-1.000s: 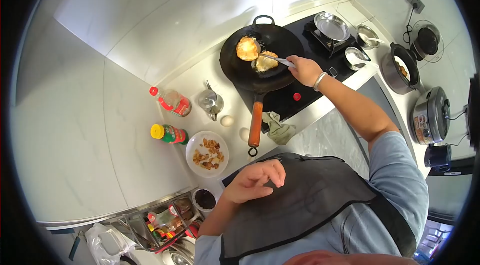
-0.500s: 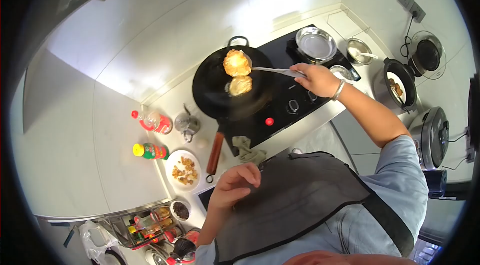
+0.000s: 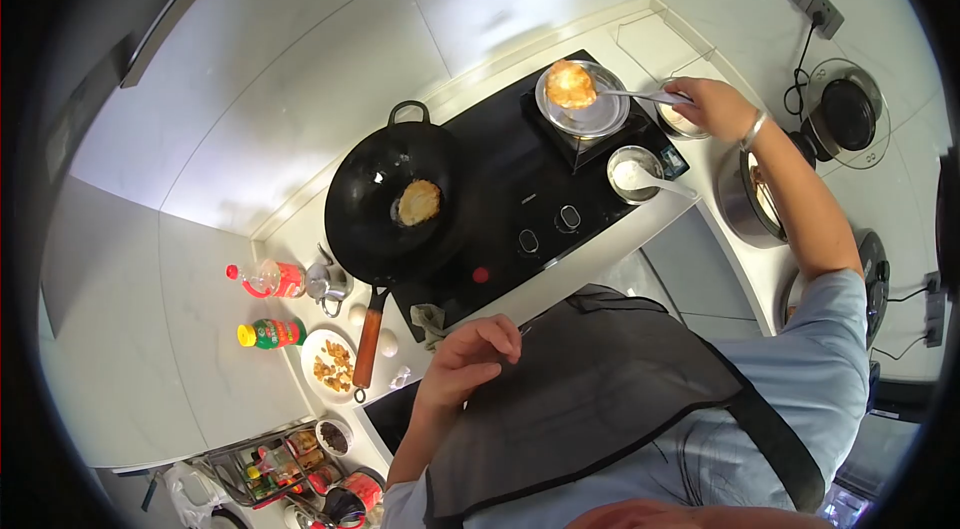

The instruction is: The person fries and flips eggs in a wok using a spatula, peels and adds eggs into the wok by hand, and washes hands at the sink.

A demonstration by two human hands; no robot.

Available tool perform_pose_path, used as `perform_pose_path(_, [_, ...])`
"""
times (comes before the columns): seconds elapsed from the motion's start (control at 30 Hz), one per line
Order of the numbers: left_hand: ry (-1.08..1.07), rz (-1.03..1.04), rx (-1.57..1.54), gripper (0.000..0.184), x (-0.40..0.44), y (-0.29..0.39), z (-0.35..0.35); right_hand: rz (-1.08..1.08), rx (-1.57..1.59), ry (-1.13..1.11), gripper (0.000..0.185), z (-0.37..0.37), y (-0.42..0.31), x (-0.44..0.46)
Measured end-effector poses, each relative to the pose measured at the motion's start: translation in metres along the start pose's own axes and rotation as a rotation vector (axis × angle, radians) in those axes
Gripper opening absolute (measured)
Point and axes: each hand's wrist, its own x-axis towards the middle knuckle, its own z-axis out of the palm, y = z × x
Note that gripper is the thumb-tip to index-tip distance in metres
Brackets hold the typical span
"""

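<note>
While the handle of a spatula (image 3: 645,96) is gripped by the right hand (image 3: 712,107), a fried egg (image 3: 571,85) is borne at the tool's far end, above a metal dish (image 3: 606,119) on the stove (image 3: 510,184) (whether the dish is touched by the egg cannot be told from this angle). Half a second ago this egg was over the wok (image 3: 365,179); it has now been brought across to the dish, so one egg is clear of the wok and one is left.

The second egg (image 3: 419,202) is seen lying flat in the wok, with neither hand near it. The right fingers are wrapped round the spatula; by the left hand (image 3: 470,359) nothing visible is held, its fingers being loosely curled in front of the apron (image 3: 570,399), apart from the thumb. Near the left hand, a cloth (image 3: 430,324) and the wok's wooden handle (image 3: 369,344) are seen. Just beside the dish, a bowl (image 3: 652,161) of white powder is crossed by a spoon (image 3: 672,189).
</note>
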Motion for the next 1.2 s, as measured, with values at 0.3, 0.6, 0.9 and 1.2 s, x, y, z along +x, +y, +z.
perform_pose_path(0.3, [0.064, 0.013, 0.032, 0.021, 0.019, -0.008, 0.011, -0.077, -0.346, -0.317, 0.032, -0.021, 0.008, 0.101])
perform_pose_path(0.6, [0.043, 0.035, -0.032, 0.024, 0.007, -0.013, 0.003, -0.056, -0.291, -0.262, 0.032, -0.07, 0.042, 0.051])
perform_pose_path(0.9, [0.001, 0.019, -0.011, 0.023, -0.032, -0.002, -0.009, -0.07, 0.055, -0.028, 0.028, -0.094, -0.065, -0.004])
perform_pose_path(1.2, [0.148, 0.122, 0.018, 0.024, -0.126, -0.001, -0.016, -0.392, -0.297, -0.16, 0.031, -0.003, -0.245, 0.082])
